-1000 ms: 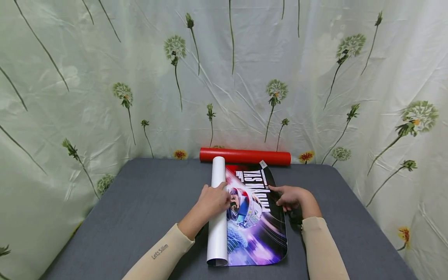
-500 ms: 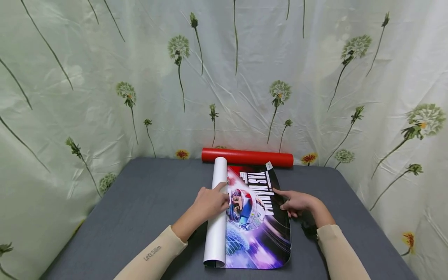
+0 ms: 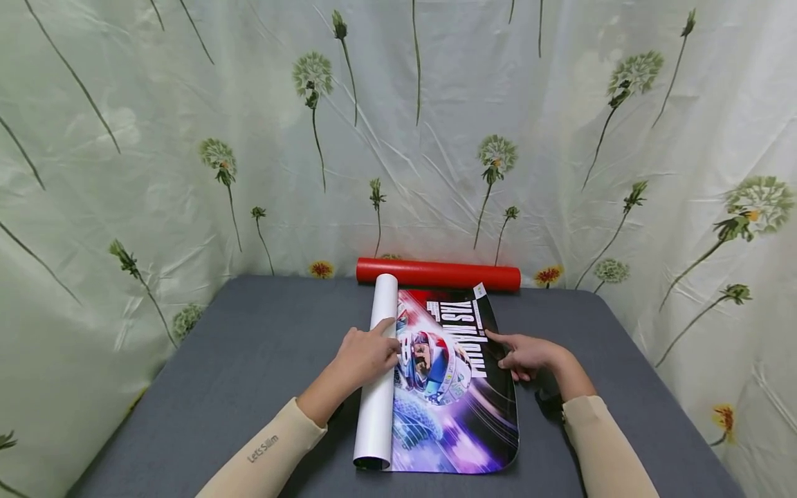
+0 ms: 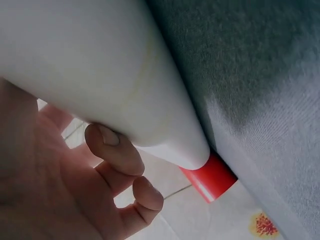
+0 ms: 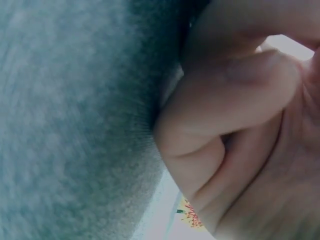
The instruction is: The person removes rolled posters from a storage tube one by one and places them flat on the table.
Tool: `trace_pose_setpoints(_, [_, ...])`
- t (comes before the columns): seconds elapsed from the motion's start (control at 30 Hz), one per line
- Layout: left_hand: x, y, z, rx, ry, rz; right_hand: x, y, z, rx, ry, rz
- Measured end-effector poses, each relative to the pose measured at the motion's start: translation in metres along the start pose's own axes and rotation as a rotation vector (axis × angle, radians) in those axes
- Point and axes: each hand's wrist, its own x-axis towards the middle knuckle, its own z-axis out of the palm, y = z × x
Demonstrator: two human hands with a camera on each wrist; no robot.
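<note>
A partly rolled poster (image 3: 448,387) lies on the grey table, its printed side up, showing a helmeted figure and large white lettering. Its left part forms a white roll (image 3: 376,415). My left hand (image 3: 366,353) grips this roll near its middle, index finger stretched across the top. The left wrist view shows bent fingers (image 4: 117,150) against the white roll (image 4: 100,65). My right hand (image 3: 529,354) presses the poster's right edge with straight index finger and thumb. Its other fingers (image 5: 220,115) are curled close to the tabletop in the right wrist view.
A red tube (image 3: 442,273) lies crosswise at the table's back edge, just beyond the poster. The grey tabletop (image 3: 249,360) extends on both sides. Behind it hangs a pale curtain (image 3: 423,173) printed with dandelions. A small white tag (image 3: 479,290) marks the poster's far right corner.
My left hand and the white roll have shifted left, uncovering more of the print. The right hand stays at the poster's edge; the poster's right edge lies slightly further right in view.
</note>
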Motion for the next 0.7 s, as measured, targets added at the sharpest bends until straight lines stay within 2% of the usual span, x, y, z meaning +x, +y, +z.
trace_pose_setpoints(0.23, [0.0000,-0.0009,-0.0021,-0.033,-0.028,-0.054,-0.0023,-0.0006,0.0005,-0.020,0.007,0.006])
trace_pose_setpoints(0.43, [-0.0008,-0.0005,0.0017,0.025,-0.018,-0.036,-0.0040,-0.0001,0.0008,-0.020,0.022,0.029])
trace_pose_setpoints(0.7, [0.0009,0.0006,-0.0007,-0.003,-0.056,-0.080,-0.0064,0.0001,-0.0021,-0.032,0.023,0.042])
